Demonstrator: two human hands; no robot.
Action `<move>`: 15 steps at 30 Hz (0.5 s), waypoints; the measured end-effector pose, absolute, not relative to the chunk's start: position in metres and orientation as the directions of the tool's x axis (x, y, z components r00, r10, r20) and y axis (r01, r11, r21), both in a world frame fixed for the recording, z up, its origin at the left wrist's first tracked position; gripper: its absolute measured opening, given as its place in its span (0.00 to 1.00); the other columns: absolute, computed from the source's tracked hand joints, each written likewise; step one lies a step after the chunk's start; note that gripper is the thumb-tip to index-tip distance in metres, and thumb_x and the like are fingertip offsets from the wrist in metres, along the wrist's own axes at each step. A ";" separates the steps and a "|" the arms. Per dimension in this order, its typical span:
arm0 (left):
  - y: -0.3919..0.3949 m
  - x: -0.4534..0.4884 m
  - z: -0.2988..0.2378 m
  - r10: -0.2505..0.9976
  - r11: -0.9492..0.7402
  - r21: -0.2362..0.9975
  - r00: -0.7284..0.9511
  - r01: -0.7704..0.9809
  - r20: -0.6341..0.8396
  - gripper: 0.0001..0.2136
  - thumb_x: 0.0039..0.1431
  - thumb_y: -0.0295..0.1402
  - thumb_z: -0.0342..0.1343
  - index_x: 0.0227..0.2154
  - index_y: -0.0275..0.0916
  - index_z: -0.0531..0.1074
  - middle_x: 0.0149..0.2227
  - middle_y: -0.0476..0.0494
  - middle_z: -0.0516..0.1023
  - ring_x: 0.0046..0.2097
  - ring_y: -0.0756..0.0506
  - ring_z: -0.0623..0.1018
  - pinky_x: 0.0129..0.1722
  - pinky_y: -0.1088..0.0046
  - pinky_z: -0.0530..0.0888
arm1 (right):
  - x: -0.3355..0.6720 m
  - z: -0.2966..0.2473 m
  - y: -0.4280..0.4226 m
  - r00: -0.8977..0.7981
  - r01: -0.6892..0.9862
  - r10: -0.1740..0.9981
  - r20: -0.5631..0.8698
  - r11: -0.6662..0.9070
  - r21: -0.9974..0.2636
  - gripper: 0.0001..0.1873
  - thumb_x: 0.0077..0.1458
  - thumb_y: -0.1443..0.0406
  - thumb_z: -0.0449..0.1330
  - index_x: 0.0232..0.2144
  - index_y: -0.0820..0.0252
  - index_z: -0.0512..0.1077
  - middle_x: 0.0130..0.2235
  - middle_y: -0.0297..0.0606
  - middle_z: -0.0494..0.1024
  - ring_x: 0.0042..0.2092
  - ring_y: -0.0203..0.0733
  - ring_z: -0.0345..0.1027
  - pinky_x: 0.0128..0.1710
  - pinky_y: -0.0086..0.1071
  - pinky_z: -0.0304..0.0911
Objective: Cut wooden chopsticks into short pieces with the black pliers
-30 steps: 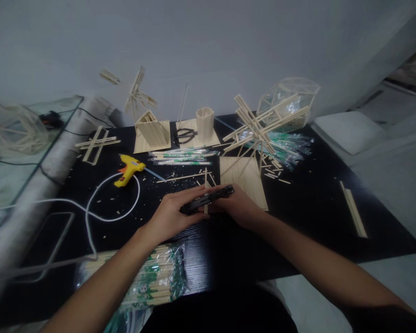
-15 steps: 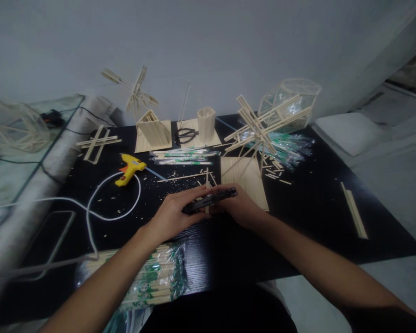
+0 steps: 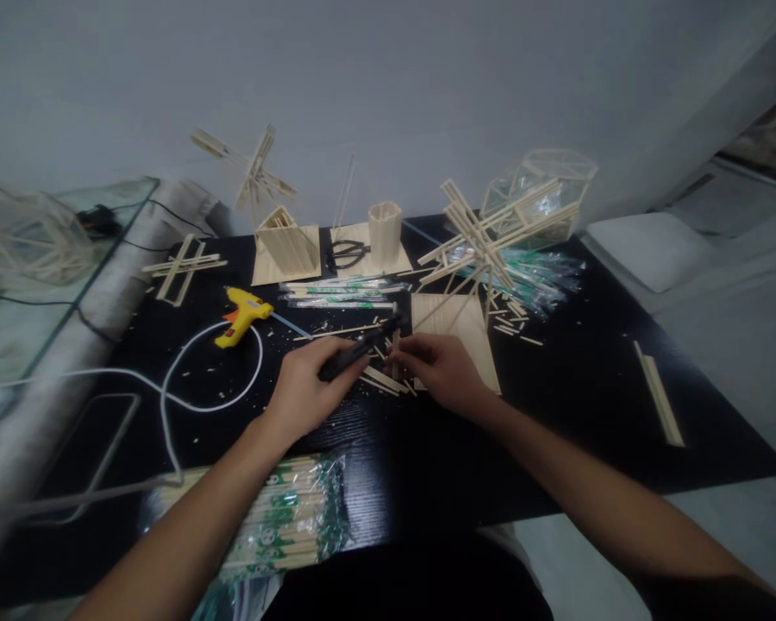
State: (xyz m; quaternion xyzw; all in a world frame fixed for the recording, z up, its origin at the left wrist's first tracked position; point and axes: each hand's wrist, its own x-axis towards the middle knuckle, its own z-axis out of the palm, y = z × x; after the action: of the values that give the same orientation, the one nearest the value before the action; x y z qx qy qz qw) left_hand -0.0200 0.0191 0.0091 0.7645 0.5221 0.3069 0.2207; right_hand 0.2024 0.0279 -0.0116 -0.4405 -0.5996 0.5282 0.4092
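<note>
From my end, the hand tool (image 3: 362, 348) reads solid black, and the thin stick (image 3: 396, 369) near its tip a pale straw. The glue gun (image 3: 244, 316) is bright yellow with an orange trigger (image 3: 231, 316), its glue stick (image 3: 291, 325) milky blue and its cord (image 3: 211, 409) white. I see a black tabletop (image 3: 556, 448), a board (image 3: 472, 332) finely striped in cream tones, and a clear packet (image 3: 291, 509) printed green with small panda motifs. The wall (image 3: 362, 78) comes through blue-grey, the scissors (image 3: 347, 253) black.

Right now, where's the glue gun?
In the head view, the glue gun lies left of centre on the black table, between the left hand and the crossed sticks.
</note>
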 end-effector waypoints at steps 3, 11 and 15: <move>0.023 -0.023 0.010 0.960 -0.273 0.570 0.179 0.775 0.218 0.10 0.66 0.39 0.55 0.35 0.39 0.76 0.32 0.47 0.80 0.35 0.46 0.79 0.38 0.70 0.73 | 0.202 -0.012 0.026 -0.233 0.287 0.958 0.170 0.234 -0.929 0.07 0.60 0.65 0.63 0.32 0.60 0.80 0.30 0.36 0.84 0.30 0.38 0.76 0.32 0.29 0.68; 0.023 -0.026 0.006 0.958 -0.259 0.301 0.205 0.918 0.201 0.14 0.67 0.39 0.51 0.50 0.37 0.68 0.45 0.36 0.77 0.48 0.36 0.78 0.47 0.59 0.74 | 0.202 -0.026 0.027 -0.187 0.509 0.859 0.477 0.500 -0.701 0.06 0.61 0.67 0.63 0.39 0.59 0.81 0.37 0.39 0.85 0.34 0.43 0.80 0.36 0.32 0.72; 0.019 -0.022 0.004 0.943 -0.321 0.277 0.276 0.906 0.187 0.14 0.66 0.36 0.52 0.51 0.36 0.67 0.48 0.34 0.77 0.50 0.35 0.77 0.50 0.56 0.75 | 0.202 -0.031 0.027 -0.230 0.549 0.797 0.558 0.580 -0.602 0.07 0.64 0.68 0.61 0.40 0.62 0.79 0.37 0.42 0.85 0.36 0.43 0.80 0.38 0.32 0.72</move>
State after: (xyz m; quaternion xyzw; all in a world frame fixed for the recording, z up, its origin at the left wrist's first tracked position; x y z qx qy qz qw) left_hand -0.0221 0.0189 0.0043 0.7968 0.5799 0.1596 0.0578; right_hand 0.2017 0.0269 -0.0311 -0.4364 -0.7716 0.1406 0.4409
